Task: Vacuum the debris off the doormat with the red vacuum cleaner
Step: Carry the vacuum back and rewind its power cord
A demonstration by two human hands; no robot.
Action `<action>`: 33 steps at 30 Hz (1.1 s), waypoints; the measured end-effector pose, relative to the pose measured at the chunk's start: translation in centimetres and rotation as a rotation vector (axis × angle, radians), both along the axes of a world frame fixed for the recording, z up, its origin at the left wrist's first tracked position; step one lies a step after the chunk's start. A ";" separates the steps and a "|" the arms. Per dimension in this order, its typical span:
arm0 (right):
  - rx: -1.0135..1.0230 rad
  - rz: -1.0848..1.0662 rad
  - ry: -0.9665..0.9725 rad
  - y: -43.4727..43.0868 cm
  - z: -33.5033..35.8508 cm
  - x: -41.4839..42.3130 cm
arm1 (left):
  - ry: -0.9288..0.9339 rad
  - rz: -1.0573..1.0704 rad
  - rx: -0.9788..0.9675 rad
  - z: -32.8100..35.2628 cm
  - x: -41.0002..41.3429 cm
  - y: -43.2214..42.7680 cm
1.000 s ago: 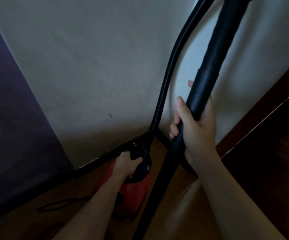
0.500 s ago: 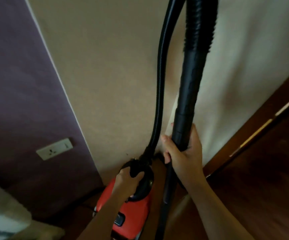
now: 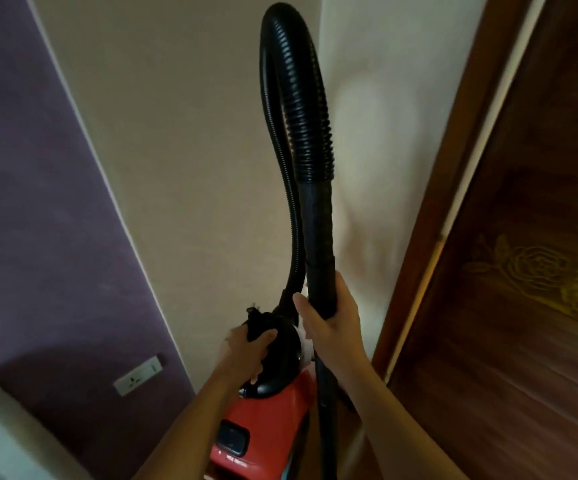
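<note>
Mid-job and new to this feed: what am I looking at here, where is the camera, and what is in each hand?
No robot arms here: a person works bare-handed, and the one picture comes from a camera on their head, looking forward and down. The left hand grips the black handle atop the red vacuum cleaner. The right hand is wrapped round the rigid black tube, whose ribbed hose loops up and back down to the cleaner. Behind: pale walls, a wall socket at left, a carved wooden door at right. The doormat is not in view.
</note>
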State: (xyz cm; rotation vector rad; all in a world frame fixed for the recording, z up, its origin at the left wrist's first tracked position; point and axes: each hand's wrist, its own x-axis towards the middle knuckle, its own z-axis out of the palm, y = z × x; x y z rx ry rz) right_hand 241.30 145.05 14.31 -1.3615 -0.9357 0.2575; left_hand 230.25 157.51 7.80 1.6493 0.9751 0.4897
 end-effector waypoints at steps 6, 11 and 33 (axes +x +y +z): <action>0.038 -0.085 -0.121 -1.8 1.7 -1.4 | -0.074 -0.067 0.040 4.4 -0.1 -0.6; 0.054 -0.248 -0.105 -1.9 1.7 -1.6 | -0.133 -0.253 -0.013 5.2 0.7 0.9; 0.059 -1.231 -0.144 -23.7 0.5 -10.5 | -0.044 -1.113 0.129 2.9 6.8 -15.3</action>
